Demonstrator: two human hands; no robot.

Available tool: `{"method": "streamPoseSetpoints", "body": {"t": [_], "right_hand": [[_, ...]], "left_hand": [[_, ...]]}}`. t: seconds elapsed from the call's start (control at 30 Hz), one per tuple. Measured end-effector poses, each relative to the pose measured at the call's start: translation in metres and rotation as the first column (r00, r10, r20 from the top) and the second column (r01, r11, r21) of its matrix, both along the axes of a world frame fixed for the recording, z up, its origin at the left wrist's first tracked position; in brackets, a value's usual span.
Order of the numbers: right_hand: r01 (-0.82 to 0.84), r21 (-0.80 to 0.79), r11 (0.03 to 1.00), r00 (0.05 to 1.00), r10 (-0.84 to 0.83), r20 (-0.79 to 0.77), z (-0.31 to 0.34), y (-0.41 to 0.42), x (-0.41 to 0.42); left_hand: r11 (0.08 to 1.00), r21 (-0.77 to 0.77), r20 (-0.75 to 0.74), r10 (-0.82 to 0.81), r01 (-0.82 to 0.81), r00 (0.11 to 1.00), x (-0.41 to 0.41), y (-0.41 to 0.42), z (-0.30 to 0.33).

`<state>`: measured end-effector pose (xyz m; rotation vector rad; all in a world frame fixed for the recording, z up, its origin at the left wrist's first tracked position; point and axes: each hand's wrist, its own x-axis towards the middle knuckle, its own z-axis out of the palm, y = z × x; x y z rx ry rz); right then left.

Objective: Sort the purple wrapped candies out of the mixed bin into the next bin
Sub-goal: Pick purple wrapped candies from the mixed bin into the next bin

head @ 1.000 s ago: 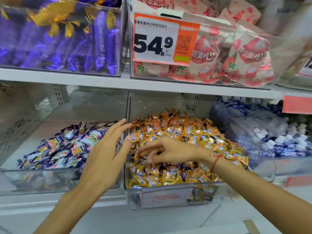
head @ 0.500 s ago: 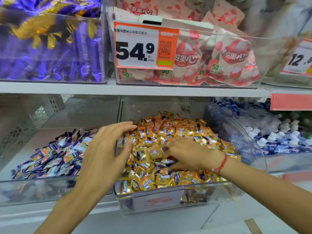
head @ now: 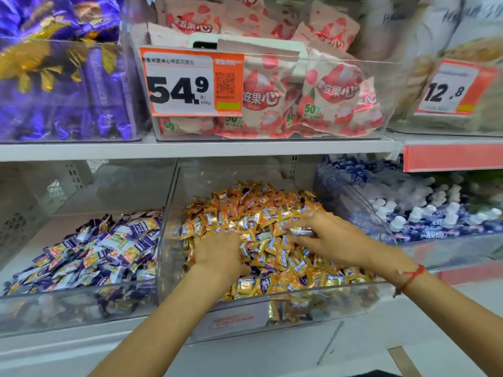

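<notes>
My left hand (head: 217, 254) is dug into the orange candies (head: 261, 229) of the mixed bin (head: 174, 268), its fingers buried so I cannot tell their state. My right hand (head: 329, 238) pinches a pale wrapper (head: 299, 231), too blurred to name its colour. The purple wrapped candies (head: 103, 248) fill the next bin (head: 54, 308) just left.

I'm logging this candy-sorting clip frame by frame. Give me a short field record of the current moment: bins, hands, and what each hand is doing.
mixed bin: clear bin, heaped with orange wrapped candies, a few purple ones among them
next bin: clear bin to the left, holding purple wrapped candies
left hand: fingers dug into the orange pile; any hold hidden
right hand: over the pile, pinching a pale wrapped candy
right wrist: red string bracelet
</notes>
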<state>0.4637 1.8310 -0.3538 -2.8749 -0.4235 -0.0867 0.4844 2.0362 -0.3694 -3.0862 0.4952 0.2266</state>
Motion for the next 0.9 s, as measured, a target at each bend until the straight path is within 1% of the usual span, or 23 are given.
{"method": "streamPoseSetpoints", "body": {"t": [0.03, 0.07, 0.1, 0.13, 0.17, 0.2, 0.23, 0.27, 0.3, 0.33, 0.37, 0.4, 0.43, 0.47, 0.5, 0.53, 0.6, 0.63, 0.7, 0.77, 0.83, 0.87, 0.9], "right_hand": [[0.031, 0.142, 0.989, 0.997, -0.02, -0.079, -0.002, 0.0, 0.0], [0.089, 0.333, 0.939, 0.984, -0.03, -0.178, -0.002, 0.001, 0.0], [0.166, 0.505, 0.847, 0.961, -0.024, -0.276, -0.002, 0.003, 0.0], [0.255, 0.634, 0.73, 0.93, -0.006, -0.367, 0.0, 0.005, -0.001], [0.337, 0.717, 0.611, 0.898, 0.019, -0.439, 0.002, 0.006, -0.001], [0.402, 0.762, 0.508, 0.869, 0.051, -0.493, 0.003, 0.008, -0.001], [0.45, 0.783, 0.43, 0.843, 0.086, -0.531, 0.004, 0.009, -0.001], [0.483, 0.793, 0.372, 0.821, 0.122, -0.558, 0.006, 0.01, -0.002], [0.501, 0.802, 0.324, 0.806, 0.161, -0.569, 0.009, 0.012, -0.003], [0.505, 0.814, 0.288, 0.801, 0.195, -0.566, 0.012, 0.014, -0.003], [0.49, 0.826, 0.278, 0.807, 0.215, -0.551, 0.015, 0.019, -0.004], [0.455, 0.835, 0.31, 0.825, 0.208, -0.526, 0.018, 0.024, -0.005], [0.397, 0.834, 0.384, 0.856, 0.172, -0.487, 0.02, 0.03, -0.004], [0.326, 0.82, 0.47, 0.894, 0.127, -0.429, 0.022, 0.037, -0.004], [0.258, 0.8, 0.542, 0.93, 0.086, -0.358, 0.024, 0.044, -0.004], [0.2, 0.777, 0.597, 0.958, 0.046, -0.282, 0.026, 0.052, -0.005], [0.073, 0.7, 0.711, 0.997, -0.025, -0.078, 0.027, 0.063, -0.006], [0.016, 0.649, 0.761, 0.999, -0.037, 0.018, 0.026, 0.068, -0.006], [-0.064, 0.548, 0.834, 0.993, -0.004, 0.122, 0.02, 0.077, -0.004], [-0.119, 0.471, 0.874, 0.988, 0.056, 0.145, 0.012, 0.084, -0.001], [-0.106, 0.468, 0.877, 0.989, 0.046, 0.138, 0.012, 0.077, 0.002], [-0.092, 0.446, 0.891, 0.991, 0.037, 0.13, 0.013, 0.069, 0.003], [-0.106, 0.362, 0.926, 0.992, 0.072, 0.105, 0.013, 0.059, 0.004]], "left_hand": [[0.999, 0.047, 0.014, 0.005, -0.006, 1.0, -0.001, -0.003, -0.002], [0.999, 0.05, 0.03, 0.003, -0.005, 1.0, -0.001, -0.005, -0.003], [1.0, 0.01, 0.035, 0.004, -0.004, 0.999, 0.0, -0.004, -0.004], [0.997, -0.082, 0.028, 0.008, -0.006, 1.0, 0.001, -0.002, -0.005], [0.976, -0.216, -0.006, 0.013, -0.014, 1.0, 0.003, 0.002, -0.005], [0.926, -0.376, -0.058, 0.008, -0.029, 0.998, 0.004, 0.005, -0.003], [0.843, -0.534, -0.12, -0.001, -0.064, 0.993, 0.003, 0.009, -0.001], [0.712, -0.689, -0.199, -0.003, -0.138, 0.98, 0.001, 0.011, 0.003], [0.52, -0.81, -0.317, 0.001, -0.271, 0.949, -0.001, 0.012, 0.005], [0.292, -0.854, -0.454, -0.014, -0.431, 0.891, -0.003, 0.012, 0.009], [0.072, -0.824, -0.567, -0.058, -0.563, 0.822, -0.004, 0.014, 0.009], [-0.107, -0.757, -0.634, -0.117, -0.645, 0.764, -0.005, 0.013, 0.009], [-0.235, -0.682, -0.672, -0.173, -0.693, 0.72, -0.006, 0.013, 0.009], [-0.331, -0.605, -0.694, -0.227, -0.724, 0.684, -0.007, 0.011, 0.01], [-0.403, -0.531, -0.708, -0.272, -0.745, 0.652, -0.008, 0.011, 0.01], [-0.455, -0.461, -0.719, -0.312, -0.762, 0.621, -0.009, 0.009, 0.013], [-0.513, -0.356, -0.726, -0.374, -0.781, 0.577, -0.011, 0.009, 0.016], [-0.521, -0.336, -0.72, -0.395, -0.785, 0.57, -0.012, 0.008, 0.018], [-0.529, -0.333, -0.707, -0.408, -0.781, 0.577, -0.015, 0.004, 0.015], [-0.575, -0.327, -0.712, -0.373, -0.75, 0.595, -0.017, -0.001, 0.01], [-0.643, -0.346, -0.729, -0.274, -0.683, 0.628, -0.015, -0.001, 0.005], [-0.66, -0.39, -0.726, -0.209, -0.642, 0.655, -0.014, 0.002, 0.003], [-0.654, -0.455, -0.709, -0.145, -0.605, 0.69, -0.013, 0.005, 0.001]]}}
